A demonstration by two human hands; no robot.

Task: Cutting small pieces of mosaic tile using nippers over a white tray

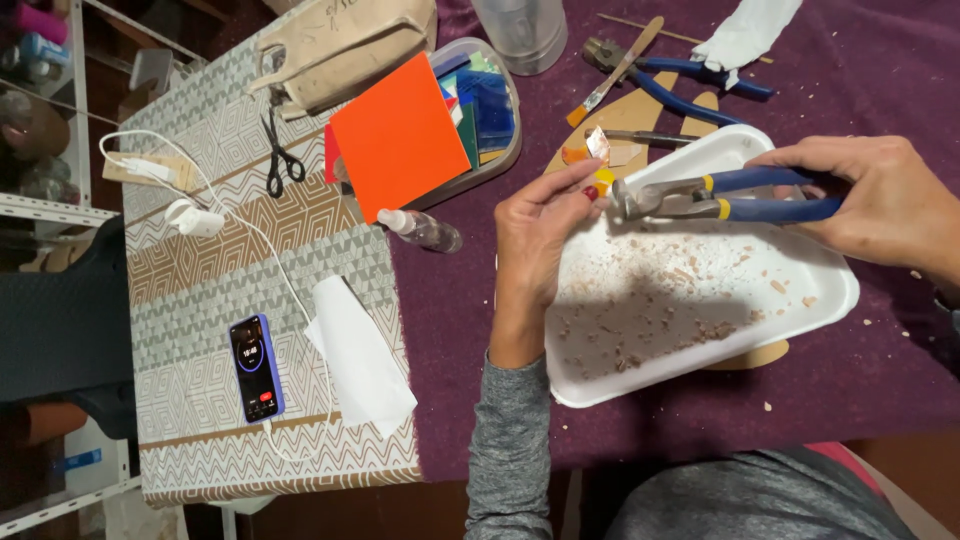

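The left hand [535, 235] pinches a small orange piece [603, 180], probably tile; the right hand [880, 200] squeezes nippers [700, 195]. Bite only the edge, over the tray [800, 300].

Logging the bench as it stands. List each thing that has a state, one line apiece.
nippers: gripped by right hand, jaws on a small piece
small piece: pinched by left hand
white tray: littered with chips
phone: screen lit, cable plugged in
scissors: lying shut
plastic tub: open, holding coloured sheets
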